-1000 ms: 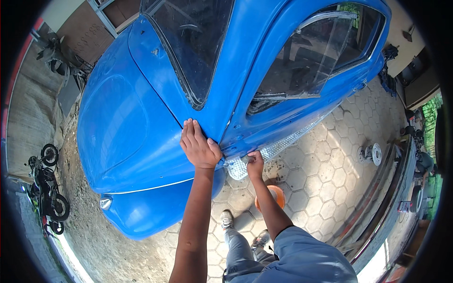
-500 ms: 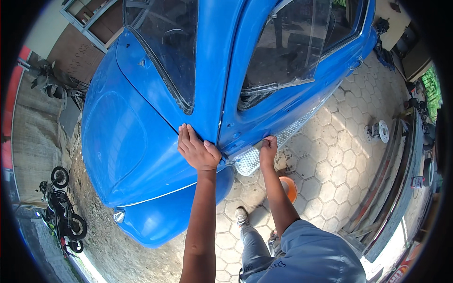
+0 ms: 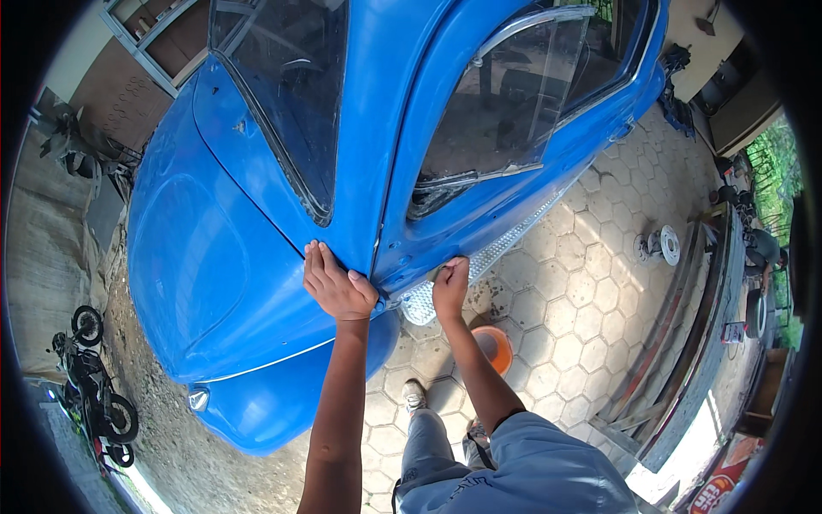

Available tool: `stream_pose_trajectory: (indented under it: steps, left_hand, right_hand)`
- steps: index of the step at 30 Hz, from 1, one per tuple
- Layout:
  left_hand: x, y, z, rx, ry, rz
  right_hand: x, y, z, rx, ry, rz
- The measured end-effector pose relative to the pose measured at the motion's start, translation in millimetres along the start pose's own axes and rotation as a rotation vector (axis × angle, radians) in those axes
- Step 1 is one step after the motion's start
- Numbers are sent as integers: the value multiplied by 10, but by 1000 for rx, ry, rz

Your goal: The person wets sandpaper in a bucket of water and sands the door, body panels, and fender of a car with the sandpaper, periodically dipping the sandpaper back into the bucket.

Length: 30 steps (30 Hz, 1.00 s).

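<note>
A blue car with rounded hood and fender fills the upper left and middle. My left hand lies flat on its body below the windshield corner, close to the front door gap, with nothing held. Low on the door panel is my right hand, fingers pinched on a small dull sheet, probably sandpaper, mostly covered by the fingers. Just under that hand runs the silvery textured running board. The side window has a ragged lower seal.
An orange bucket stands on the paving by my feet, partly behind my right forearm. Long boards and a wheel hub-like metal part are at the right. A motorcycle is parked at the left. Hexagonal pavers surround the car's side.
The whole view has shifted, so the car and both hands appear farther left. My right hand has moved slightly toward my left hand along the door; the left hand keeps its place on the body.
</note>
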<state>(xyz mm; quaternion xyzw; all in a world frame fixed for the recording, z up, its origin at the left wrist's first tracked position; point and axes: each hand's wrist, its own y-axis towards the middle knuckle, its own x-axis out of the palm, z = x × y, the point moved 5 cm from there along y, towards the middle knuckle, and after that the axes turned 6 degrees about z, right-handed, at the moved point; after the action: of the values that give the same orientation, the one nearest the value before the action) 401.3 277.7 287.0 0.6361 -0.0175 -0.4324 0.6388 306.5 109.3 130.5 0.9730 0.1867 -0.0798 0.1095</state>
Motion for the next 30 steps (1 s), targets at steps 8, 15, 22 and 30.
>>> stream_pose_trajectory:
  steps: [8,15,22,30]
  left_hand:
    - [93,-38,122,-18,-31,-38]
    - [21,-17,15,9,-21,-18]
    - [-116,-46,129,-65,-151,-45]
    - [-875,-2036,1204,-534,-393,-651]
  right_hand:
    - [-673,-639,383,103,-32,-150]
    - [-1958,-1271,836,491,77,-132]
    - [-2857,-1897,1456,630,-19,63]
    - [-3606,-2024,2432,737,-82,-189]
